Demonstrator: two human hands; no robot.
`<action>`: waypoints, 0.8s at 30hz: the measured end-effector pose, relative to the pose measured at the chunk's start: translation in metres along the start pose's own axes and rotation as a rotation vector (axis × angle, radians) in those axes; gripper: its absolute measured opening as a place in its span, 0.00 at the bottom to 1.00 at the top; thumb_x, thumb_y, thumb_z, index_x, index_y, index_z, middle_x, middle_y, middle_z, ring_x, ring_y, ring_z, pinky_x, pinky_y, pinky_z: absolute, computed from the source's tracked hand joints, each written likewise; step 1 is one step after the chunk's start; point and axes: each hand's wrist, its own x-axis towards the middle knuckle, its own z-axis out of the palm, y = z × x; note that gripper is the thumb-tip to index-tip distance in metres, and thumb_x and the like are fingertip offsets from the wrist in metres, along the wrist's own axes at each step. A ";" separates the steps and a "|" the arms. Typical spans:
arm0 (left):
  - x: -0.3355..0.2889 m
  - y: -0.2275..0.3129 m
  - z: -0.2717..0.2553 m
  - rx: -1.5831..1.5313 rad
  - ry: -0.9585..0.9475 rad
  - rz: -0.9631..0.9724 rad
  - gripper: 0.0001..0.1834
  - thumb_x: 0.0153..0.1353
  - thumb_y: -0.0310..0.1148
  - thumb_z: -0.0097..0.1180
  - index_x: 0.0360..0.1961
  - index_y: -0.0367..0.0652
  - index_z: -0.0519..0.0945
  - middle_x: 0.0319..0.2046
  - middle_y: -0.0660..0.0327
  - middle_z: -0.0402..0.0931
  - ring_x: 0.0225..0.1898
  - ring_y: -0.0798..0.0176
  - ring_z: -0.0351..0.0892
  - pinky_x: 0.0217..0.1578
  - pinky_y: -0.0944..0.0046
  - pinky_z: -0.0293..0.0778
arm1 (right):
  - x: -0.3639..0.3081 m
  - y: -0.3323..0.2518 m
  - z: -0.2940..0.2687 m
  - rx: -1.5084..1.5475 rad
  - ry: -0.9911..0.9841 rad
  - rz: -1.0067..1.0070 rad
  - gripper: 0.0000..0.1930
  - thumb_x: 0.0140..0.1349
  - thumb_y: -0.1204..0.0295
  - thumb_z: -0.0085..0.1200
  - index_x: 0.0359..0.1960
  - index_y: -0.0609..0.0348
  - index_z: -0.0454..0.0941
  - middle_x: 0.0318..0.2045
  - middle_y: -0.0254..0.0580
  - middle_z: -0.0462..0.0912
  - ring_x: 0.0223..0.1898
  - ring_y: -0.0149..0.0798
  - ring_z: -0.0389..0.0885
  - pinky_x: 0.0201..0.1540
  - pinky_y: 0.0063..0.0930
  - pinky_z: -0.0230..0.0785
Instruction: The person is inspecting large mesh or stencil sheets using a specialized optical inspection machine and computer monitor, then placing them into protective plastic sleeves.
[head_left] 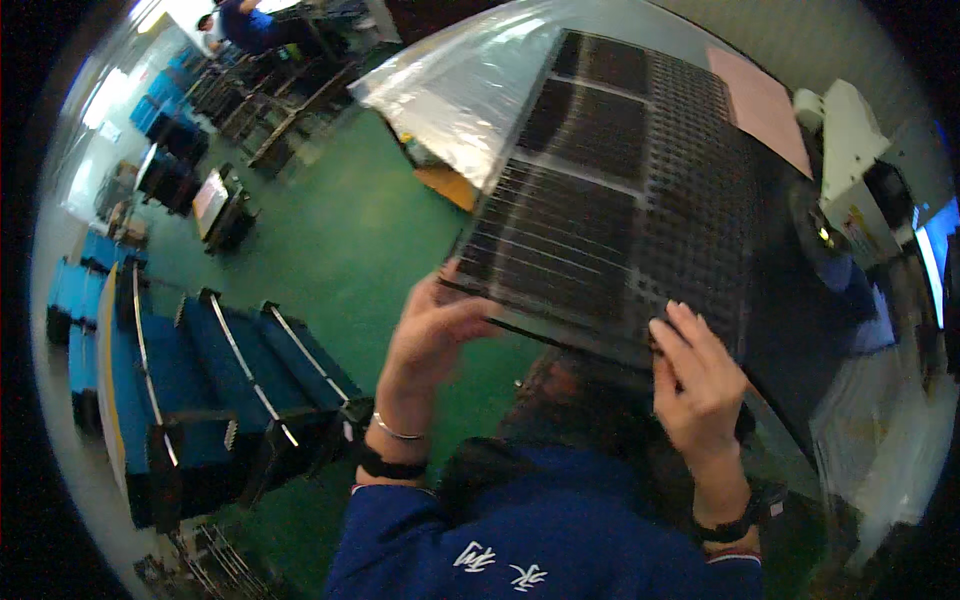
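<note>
A black tray (570, 215) tilts in front of me, its far end over the work table at the right. Slotted sections run down its left side, and a fine grid of small pockets fills its right side. My left hand (432, 325) is closed around the near left corner, thumb along the front edge. At the near right edge, my right hand (700, 380) grips the same tray, fingertips resting on its top. Whatever lies under the tray is hidden, and the pockets are too blurred to tell if they hold parts.
Clear plastic sheeting (450, 90) covers the table's far left side. A pink sheet (765, 110) lies beyond the tray, near a white machine (855, 150). Blue bins (240, 360) with metal rods stand at the left on the green floor (330, 240). People (250, 25) work far off.
</note>
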 end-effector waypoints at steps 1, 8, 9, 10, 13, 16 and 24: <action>0.005 0.000 -0.008 0.111 0.102 0.021 0.20 0.49 0.22 0.54 0.46 0.37 0.70 0.35 0.58 0.76 0.31 0.66 0.77 0.30 0.68 0.75 | 0.002 0.006 -0.006 0.002 0.044 0.043 0.11 0.48 0.80 0.55 0.35 0.60 0.78 0.37 0.49 0.79 0.39 0.47 0.79 0.42 0.35 0.73; 0.008 -0.002 -0.055 -0.013 0.223 0.127 0.15 0.54 0.24 0.54 0.44 0.38 0.71 0.34 0.62 0.75 0.32 0.71 0.74 0.28 0.73 0.71 | 0.028 0.033 -0.044 0.101 0.223 0.144 0.09 0.48 0.81 0.56 0.34 0.61 0.78 0.30 0.46 0.81 0.31 0.42 0.81 0.31 0.26 0.73; 0.010 -0.006 -0.056 -0.009 0.209 0.109 0.15 0.54 0.24 0.54 0.44 0.38 0.71 0.34 0.62 0.75 0.32 0.71 0.74 0.28 0.73 0.71 | 0.028 0.034 -0.047 0.103 0.236 0.138 0.09 0.49 0.81 0.56 0.34 0.61 0.78 0.30 0.46 0.81 0.31 0.42 0.81 0.31 0.26 0.73; 0.011 -0.009 -0.056 -0.021 0.239 0.118 0.17 0.54 0.25 0.54 0.46 0.38 0.70 0.34 0.61 0.75 0.33 0.71 0.74 0.29 0.73 0.71 | 0.028 0.035 -0.049 0.108 0.249 0.129 0.09 0.49 0.81 0.56 0.34 0.61 0.78 0.30 0.46 0.81 0.30 0.41 0.81 0.30 0.26 0.73; 0.008 -0.016 -0.043 0.116 0.359 0.214 0.20 0.55 0.26 0.54 0.50 0.38 0.67 0.38 0.60 0.74 0.36 0.69 0.75 0.33 0.71 0.73 | 0.025 0.040 -0.050 0.113 0.300 0.165 0.09 0.50 0.80 0.56 0.34 0.61 0.78 0.29 0.46 0.80 0.30 0.41 0.81 0.29 0.26 0.72; 0.002 -0.022 -0.030 0.389 0.484 0.370 0.28 0.54 0.28 0.57 0.55 0.38 0.62 0.50 0.55 0.69 0.50 0.62 0.70 0.49 0.60 0.68 | 0.023 0.042 -0.050 0.122 0.348 0.149 0.08 0.50 0.80 0.56 0.34 0.60 0.78 0.28 0.46 0.80 0.29 0.41 0.81 0.28 0.25 0.71; -0.013 -0.031 0.023 1.560 -0.076 0.895 0.42 0.40 0.39 0.67 0.58 0.46 0.62 0.60 0.52 0.56 0.62 0.50 0.52 0.61 0.48 0.45 | 0.017 0.046 -0.050 0.141 0.383 0.150 0.08 0.50 0.80 0.55 0.34 0.60 0.78 0.29 0.45 0.80 0.30 0.41 0.81 0.32 0.26 0.73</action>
